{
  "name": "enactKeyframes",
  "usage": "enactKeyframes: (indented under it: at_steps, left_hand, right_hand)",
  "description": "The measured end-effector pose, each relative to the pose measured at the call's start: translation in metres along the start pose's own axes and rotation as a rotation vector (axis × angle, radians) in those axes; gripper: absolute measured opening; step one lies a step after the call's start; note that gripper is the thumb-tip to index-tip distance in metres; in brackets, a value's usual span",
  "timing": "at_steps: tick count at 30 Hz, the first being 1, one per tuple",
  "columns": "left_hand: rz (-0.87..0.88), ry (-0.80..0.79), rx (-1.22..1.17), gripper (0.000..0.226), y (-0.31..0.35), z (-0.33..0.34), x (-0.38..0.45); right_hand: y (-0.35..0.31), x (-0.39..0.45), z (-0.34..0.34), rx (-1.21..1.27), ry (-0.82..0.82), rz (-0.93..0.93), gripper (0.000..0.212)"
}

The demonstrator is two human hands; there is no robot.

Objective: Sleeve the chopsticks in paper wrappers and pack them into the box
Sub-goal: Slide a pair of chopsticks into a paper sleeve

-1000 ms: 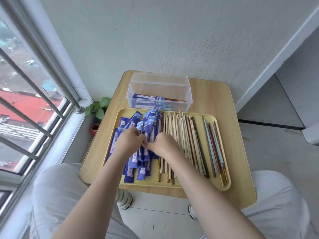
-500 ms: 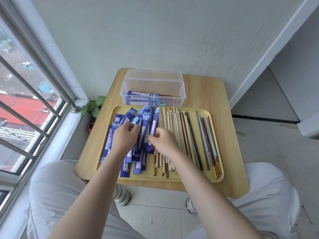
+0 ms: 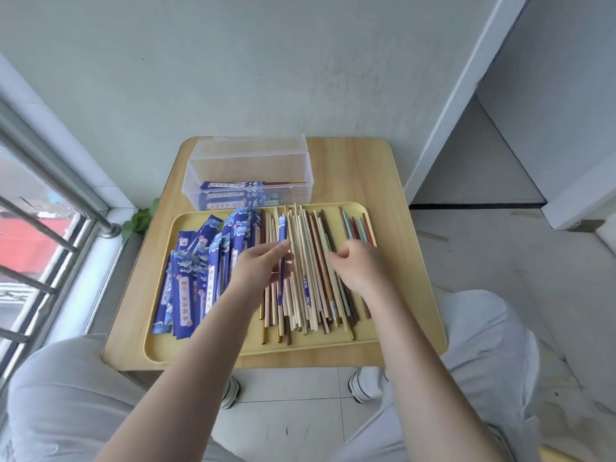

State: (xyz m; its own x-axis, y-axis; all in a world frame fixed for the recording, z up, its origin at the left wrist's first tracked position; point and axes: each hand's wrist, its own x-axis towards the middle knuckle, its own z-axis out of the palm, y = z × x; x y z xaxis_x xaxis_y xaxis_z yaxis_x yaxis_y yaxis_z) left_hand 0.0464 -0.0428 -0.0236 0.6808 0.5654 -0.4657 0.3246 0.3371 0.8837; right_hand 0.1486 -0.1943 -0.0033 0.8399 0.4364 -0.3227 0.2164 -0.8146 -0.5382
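Note:
A yellow tray [image 3: 200,353] on a small wooden table holds a heap of blue paper wrappers [image 3: 196,271] on its left and several bare chopsticks [image 3: 310,261] in wood, brown, teal and red on its right. My left hand [image 3: 258,270] pinches one blue wrapper [image 3: 282,233] edge-on above the chopsticks. My right hand [image 3: 358,266] hovers over the coloured chopsticks with fingers loosely curled, holding nothing that I can see. Behind the tray stands a clear plastic box [image 3: 246,161] with a few sleeved pairs [image 3: 230,191] inside.
The wooden table [image 3: 403,248] stands against a white wall. A barred window [image 3: 36,225] runs along the left, with a small green plant [image 3: 138,220] below the table's corner. My knees in light trousers and white shoes [image 3: 363,383] lie under the front edge.
My left hand has lifted one wrapper out of the heap and carried it right, over the chopsticks. My right hand has left the wrappers and moved right to the coloured chopsticks.

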Motion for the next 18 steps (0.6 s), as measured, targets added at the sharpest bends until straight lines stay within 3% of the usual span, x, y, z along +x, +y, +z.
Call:
enactKeyframes:
  at_steps: [2,6,18]
  left_hand:
    - [-0.056,-0.029,-0.025,0.020,-0.007,0.004,0.001]
    - [-0.138,-0.049,-0.089,0.030,-0.017,0.007,0.001]
    - [-0.123,-0.111,-0.149,0.026,-0.021,0.002,-0.002]
  right_hand:
    - [0.014,0.009,0.004,-0.199,0.175,0.112,0.022]
    - [0.022,0.018,0.020,-0.346,0.176,0.217,0.034]
    - [0.029,0.020,0.036,-0.133,0.196,0.046,0.016]
